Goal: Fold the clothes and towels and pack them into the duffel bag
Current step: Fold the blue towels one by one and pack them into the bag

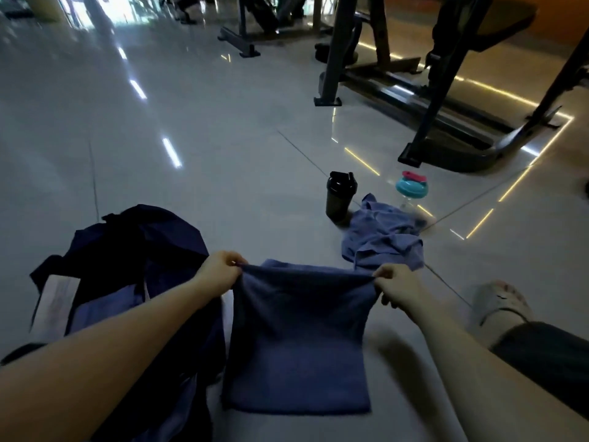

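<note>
An open dark duffel bag sits on the floor at left. Beside it, the left hand and right hand pinch a blue towel's top corners with curled fingers. A crumpled shirt lies beyond, touching a black bottle.

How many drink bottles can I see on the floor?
2: a black bottle left of the crumpled blue cloth, and a teal bottle behind that cloth. More may be hidden inside the bag.
</note>
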A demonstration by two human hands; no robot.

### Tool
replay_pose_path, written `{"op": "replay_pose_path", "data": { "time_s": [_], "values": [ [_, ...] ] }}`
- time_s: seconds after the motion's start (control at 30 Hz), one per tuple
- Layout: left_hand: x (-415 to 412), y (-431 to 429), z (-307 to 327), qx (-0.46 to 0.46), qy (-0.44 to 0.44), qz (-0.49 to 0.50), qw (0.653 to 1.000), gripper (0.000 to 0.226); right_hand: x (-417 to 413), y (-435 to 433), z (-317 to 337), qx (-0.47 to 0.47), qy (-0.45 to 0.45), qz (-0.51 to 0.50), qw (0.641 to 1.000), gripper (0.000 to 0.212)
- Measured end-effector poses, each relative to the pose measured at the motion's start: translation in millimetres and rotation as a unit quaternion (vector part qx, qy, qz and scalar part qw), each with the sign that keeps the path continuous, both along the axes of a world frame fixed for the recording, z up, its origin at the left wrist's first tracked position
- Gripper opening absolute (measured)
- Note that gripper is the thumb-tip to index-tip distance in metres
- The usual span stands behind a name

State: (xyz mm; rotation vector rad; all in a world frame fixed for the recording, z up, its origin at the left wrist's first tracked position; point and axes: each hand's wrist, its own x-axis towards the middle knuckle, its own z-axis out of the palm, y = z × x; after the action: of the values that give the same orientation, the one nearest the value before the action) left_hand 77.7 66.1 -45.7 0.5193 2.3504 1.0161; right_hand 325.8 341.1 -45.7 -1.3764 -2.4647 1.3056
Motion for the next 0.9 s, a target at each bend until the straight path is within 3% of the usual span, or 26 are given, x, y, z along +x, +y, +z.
{"op": "replay_pose_path", "data": {
  "time_s": [0.13,0.27,0.57,0.77,0.9],
  "values": [
    [-22.2,10.8,-33.2,-0.040,0.041,-0.027,0.998,0.035,-20.5,14.0,-42.1,0.023,0.043,-0.010,0.999,0.019],
    [-39.9,35.4,-58.5,-0.055,0.060,-0.001,0.997,0.033,-42.2,26.5,-74.3,0.042,0.030,-0.012,0.999,0.017],
    [-76.0,69.8,-113.6,-0.172,0.041,-0.022,0.984,0.013,-71.0,48.8,-124.0,0.131,-0.082,0.046,0.987,0.012],
    [-87.9,73.9,-132.4,-0.154,0.057,0.005,0.986,0.013,-85.0,58.7,-139.7,0.115,-0.082,-0.003,0.990,0.012],
    [-87.4,74.2,-140.8,-0.156,0.082,-0.032,0.984,0.012,-90.1,57.0,-145.9,0.119,-0.096,0.006,0.988,0.007]
  ]
}}
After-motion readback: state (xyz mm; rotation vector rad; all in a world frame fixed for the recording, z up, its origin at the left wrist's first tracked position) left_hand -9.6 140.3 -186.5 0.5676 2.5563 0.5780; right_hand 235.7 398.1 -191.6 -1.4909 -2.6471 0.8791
